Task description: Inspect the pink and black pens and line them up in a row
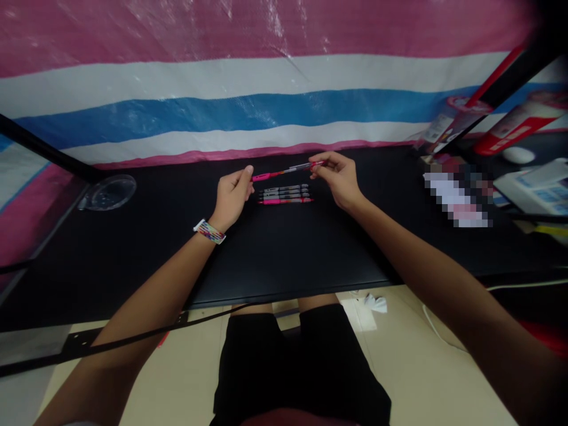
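Between my two hands a pink and clear pen (286,170) is held up, tilted slightly higher at its right end. My left hand (234,192), with a colourful woven band at the wrist, pinches the pink end. The fingers of my right hand (336,174) are closed on the red end. Just below the held pen, several black and grey pens (286,191) lie side by side on the black table (284,254). Nearest to me in that row is a pen with pink and red ends (285,201).
A clear round lid or dish (110,193) lies at the left. On the right are a clear cup (452,124), a red and white container (517,127), a white mouse (518,155) and a white device (539,186). A striped sheet (266,112) hangs behind the table.
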A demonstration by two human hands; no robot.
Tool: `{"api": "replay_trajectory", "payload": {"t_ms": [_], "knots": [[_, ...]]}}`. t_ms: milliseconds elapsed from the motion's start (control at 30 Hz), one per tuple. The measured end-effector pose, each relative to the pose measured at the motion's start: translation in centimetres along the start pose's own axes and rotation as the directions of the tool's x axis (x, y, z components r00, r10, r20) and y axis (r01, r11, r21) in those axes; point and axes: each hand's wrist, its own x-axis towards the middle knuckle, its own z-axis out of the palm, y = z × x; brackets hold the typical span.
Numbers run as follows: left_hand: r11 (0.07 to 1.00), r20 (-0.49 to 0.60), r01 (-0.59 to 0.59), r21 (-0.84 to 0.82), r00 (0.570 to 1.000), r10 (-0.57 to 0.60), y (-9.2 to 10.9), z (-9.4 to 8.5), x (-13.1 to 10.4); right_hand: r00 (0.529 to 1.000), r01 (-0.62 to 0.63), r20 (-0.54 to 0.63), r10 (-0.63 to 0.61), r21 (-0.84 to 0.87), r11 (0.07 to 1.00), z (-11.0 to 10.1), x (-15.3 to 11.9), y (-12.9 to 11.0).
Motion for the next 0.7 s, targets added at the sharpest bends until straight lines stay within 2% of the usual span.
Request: {"api": "replay_trajectory", "payload": {"t_ms": [167, 300, 500, 633, 700], "knots": [[0.996, 0.126, -0.011, -0.087, 0.992, 0.022, 0.47, 0.28, -0.36, 0.991, -0.037, 0.133, 0.032, 0.030, 0.999, 0.30, -0.53, -0.05], [0.995, 0.106, -0.024, -0.097, 0.994, 0.034, 0.52, 0.33, -0.43, 0.988, -0.060, 0.143, 0.055, 0.027, 0.998, 0.57, -0.72, 0.05], [0.999, 0.119, 0.029, -0.015, 0.992, -0.027, 0.10, 0.08, -0.39, 0.986, -0.045, 0.161, 0.043, 0.011, 0.999, 0.83, -1.02, -0.31], [0.997, 0.067, -0.042, -0.071, 0.997, 0.046, -0.22, 0.27, -0.31, 0.984, -0.073, 0.165, 0.067, 0.025, 0.997, 0.68, -0.91, -0.01], [0.993, 0.077, -0.021, -0.115, 0.997, 0.030, -0.36, 0.42, -0.31, 0.984, -0.085, 0.158, 0.077, 0.048, 0.995, 0.69, -0.86, 0.14]]}}
